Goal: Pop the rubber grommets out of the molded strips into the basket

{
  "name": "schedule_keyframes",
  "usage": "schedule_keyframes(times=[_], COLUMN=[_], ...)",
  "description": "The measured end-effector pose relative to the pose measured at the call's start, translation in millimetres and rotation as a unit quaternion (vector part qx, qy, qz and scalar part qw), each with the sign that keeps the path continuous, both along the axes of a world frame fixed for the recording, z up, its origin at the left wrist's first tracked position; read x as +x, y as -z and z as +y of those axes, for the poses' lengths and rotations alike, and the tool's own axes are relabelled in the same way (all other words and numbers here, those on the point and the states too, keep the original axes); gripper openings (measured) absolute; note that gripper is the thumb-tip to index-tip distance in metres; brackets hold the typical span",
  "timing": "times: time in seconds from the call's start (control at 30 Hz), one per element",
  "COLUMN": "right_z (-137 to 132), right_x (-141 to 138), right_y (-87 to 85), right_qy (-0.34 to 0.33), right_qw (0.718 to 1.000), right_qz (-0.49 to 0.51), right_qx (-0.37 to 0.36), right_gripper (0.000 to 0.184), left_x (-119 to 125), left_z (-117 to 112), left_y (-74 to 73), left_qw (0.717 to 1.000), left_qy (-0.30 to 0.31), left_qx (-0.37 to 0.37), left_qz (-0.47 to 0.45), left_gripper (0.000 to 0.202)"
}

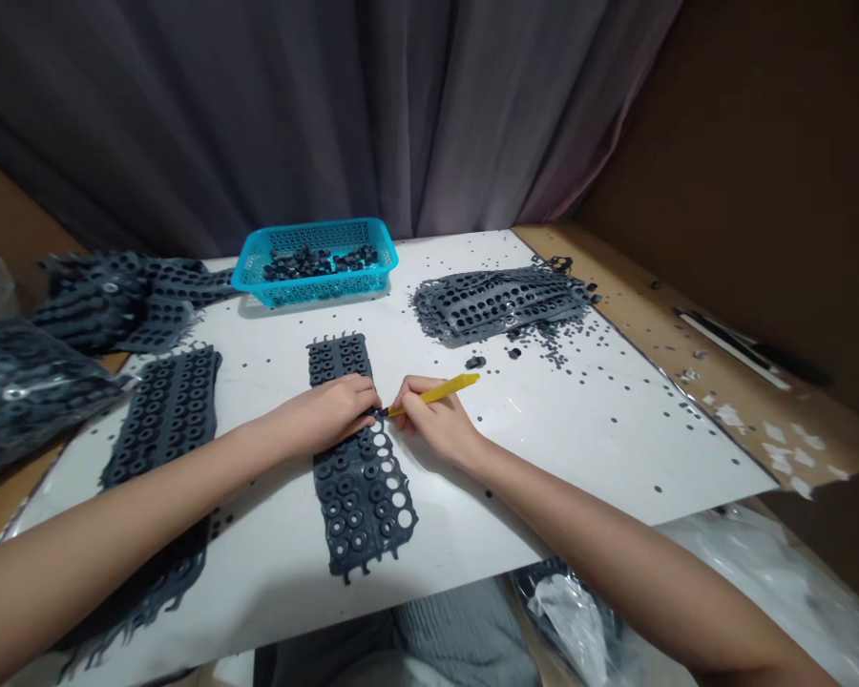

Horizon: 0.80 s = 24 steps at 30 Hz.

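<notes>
The left hand [327, 415] lies flat on a dark grey perforated rubber sheet [364, 501], fingers pressed together, gripping nothing and covering the middle of the sheet. The right hand [433, 420] pinches a slim yellow pen-shaped tool [440, 391] between fingers and thumb, and the tool's dark tip [385, 412] sits at the sheet just beside the left hand. The tip is too small to make out, and the right fingers hide part of the tool's barrel.

The sheet lies on a glossy white board [601, 448], between the forearms. Its holes nearest the viewer show white, while others still hold dark rings. Beyond the sheet stands a turquoise plastic mesh basket [315, 291] holding loose dark rubber pieces [322, 263]. Beyond it to the right lies a heap of punched dark sheets [501, 301], with small black rings [551, 353] scattered around it. To the sheet's left lies another dark perforated sheet [161, 415], and further left a clear plastic bag of dark pieces [21, 401], cut off by the frame edge.
</notes>
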State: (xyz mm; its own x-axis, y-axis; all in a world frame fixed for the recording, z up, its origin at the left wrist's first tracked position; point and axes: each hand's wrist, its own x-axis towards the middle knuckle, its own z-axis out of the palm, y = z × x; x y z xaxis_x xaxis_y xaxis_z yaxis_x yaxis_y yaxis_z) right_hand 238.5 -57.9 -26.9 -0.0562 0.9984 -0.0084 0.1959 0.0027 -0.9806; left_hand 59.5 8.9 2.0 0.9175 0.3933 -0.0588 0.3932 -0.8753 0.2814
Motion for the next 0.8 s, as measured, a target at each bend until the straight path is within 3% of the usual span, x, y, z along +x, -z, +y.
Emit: schedule_keyframes(times=[0.17,0.3,0.4,0.57,0.67,0.8], right_z=[7.0,9.8,8.3,7.4,7.8,7.6], right_x=[-6.0,-10.1,-9.3,-7.0,-6.6,-6.3], right_y=[-16.1,-16.8,-12.1,-7.2,-6.7,-7.8], right_qy=[-0.008,-0.008,-0.004,-0.002,-0.002,-0.004], right_qw=[0.99,0.988,0.99,0.992,0.993,0.993], right_qz=[-0.136,-0.148,-0.134,-0.124,-0.115,-0.11], right_qx=[0.022,0.042,0.039,0.033,0.032,0.03], right_gripper=[0.025,0.026,0.024,0.024,0.024,0.025], left_x=[-0.6,-2.4,-3.0,-6.1,-8.5,-9.1], left_z=[-2.1,-7.1,-9.1,-4.7,-2.9,-2.4], left_y=[8.1,21.6,25.5,21.6,17.4,13.7], left_qw=[0.998,0.988,0.986,0.997,0.983,0.961], left_qy=[0.015,0.03,0.025,-0.046,-0.116,-0.194], left_qx=[0.062,0.151,0.163,0.026,-0.055,-0.104], left_qz=[0.007,0.027,0.031,-0.061,-0.128,-0.167], left_gripper=[0.019,0.028,0.029,0.022,0.019,0.017])
